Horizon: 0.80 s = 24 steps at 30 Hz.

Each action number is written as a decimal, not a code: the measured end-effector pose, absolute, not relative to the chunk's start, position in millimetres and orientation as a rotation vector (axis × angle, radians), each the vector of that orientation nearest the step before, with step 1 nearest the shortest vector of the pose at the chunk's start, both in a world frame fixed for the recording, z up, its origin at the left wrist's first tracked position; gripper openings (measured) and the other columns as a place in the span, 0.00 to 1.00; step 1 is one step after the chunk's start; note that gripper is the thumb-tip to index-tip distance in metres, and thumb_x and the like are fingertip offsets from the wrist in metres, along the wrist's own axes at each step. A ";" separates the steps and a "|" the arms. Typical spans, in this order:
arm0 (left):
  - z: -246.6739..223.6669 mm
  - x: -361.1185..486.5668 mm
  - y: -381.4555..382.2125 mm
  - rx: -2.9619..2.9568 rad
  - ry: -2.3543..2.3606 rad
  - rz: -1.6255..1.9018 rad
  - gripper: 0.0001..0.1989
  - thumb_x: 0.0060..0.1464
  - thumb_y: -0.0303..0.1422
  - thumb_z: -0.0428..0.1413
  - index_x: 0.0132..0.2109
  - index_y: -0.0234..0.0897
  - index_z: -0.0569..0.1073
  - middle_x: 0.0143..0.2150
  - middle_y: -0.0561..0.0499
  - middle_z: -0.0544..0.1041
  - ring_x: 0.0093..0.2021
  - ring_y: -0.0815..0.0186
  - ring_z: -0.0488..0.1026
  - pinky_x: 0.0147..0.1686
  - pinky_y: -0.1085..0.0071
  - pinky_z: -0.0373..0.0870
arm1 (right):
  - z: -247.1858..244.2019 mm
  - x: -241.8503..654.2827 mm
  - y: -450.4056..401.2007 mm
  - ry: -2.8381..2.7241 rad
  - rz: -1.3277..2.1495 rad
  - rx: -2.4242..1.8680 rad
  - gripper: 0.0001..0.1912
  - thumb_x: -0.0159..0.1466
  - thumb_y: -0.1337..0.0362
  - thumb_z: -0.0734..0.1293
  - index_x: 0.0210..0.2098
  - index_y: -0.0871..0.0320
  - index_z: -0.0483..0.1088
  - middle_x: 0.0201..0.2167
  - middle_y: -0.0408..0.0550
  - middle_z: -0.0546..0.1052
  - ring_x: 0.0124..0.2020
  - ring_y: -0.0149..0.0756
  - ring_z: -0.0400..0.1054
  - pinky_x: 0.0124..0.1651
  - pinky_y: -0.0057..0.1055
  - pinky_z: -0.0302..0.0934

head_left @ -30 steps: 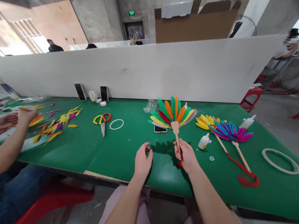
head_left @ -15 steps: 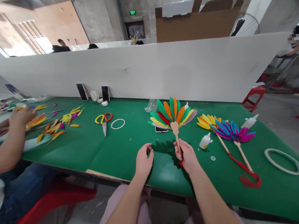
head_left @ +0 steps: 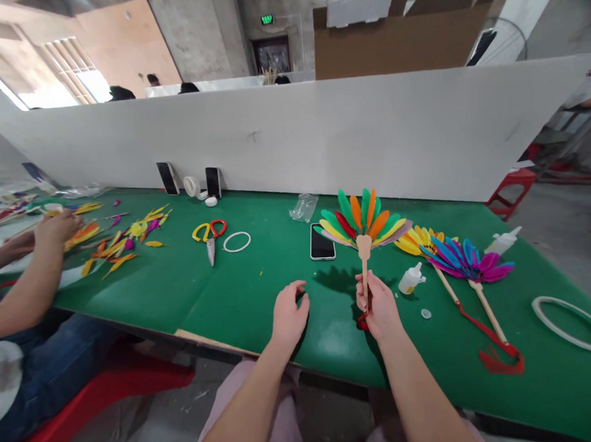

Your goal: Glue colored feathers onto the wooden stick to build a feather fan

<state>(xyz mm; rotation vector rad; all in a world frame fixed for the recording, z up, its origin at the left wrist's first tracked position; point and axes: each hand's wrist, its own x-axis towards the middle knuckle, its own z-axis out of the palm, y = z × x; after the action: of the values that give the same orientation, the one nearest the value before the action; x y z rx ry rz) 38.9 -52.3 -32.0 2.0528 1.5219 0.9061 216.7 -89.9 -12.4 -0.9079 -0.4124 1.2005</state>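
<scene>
My right hand [head_left: 379, 307] is closed around the wooden handle of a feather fan [head_left: 363, 243], held upright above the table. Green, orange, red, yellow and mauve feathers spread from its top, and a red tassel or cord hangs under the hand. Resting on the green tabletop [head_left: 230, 298], my left hand [head_left: 290, 318] has its fingers loosely bent and apart, with nothing in them. A phone [head_left: 321, 243] lies just beyond, left of the fan. Right of the fan are a small glue bottle [head_left: 411, 279], a yellow feather fan [head_left: 417, 239] and a blue and purple feather fan [head_left: 471, 258].
Scissors [head_left: 210, 239] and a white ring [head_left: 237, 242] lie to the left. Loose feathers [head_left: 114, 249] are near a co-worker's hand [head_left: 58, 229]. A roll of white tape [head_left: 573, 323] is at the right, and a white partition [head_left: 250, 137] borders the table's back.
My right hand has carried the fan a little to the right, uncovering more of the phone. My left hand stays on the table. The view has shifted slightly.
</scene>
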 end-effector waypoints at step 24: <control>3.4 176.9 81.5 2.223 2.038 0.217 0.29 0.49 0.44 0.45 0.55 0.31 0.59 0.53 0.33 0.61 0.53 0.48 0.56 0.48 0.56 0.51 | -0.2 223.9 -92.7 -0.346 1.211 -0.848 0.16 0.56 0.52 0.62 0.28 0.60 0.67 0.14 0.37 0.63 0.10 0.17 0.49 0.12 0.18 0.39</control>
<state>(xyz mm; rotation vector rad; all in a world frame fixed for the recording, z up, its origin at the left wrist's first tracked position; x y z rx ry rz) 176.9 81.5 3.4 2.2231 2.0376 0.2173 223.9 -92.7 -0.2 -0.8482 -0.3458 1.2114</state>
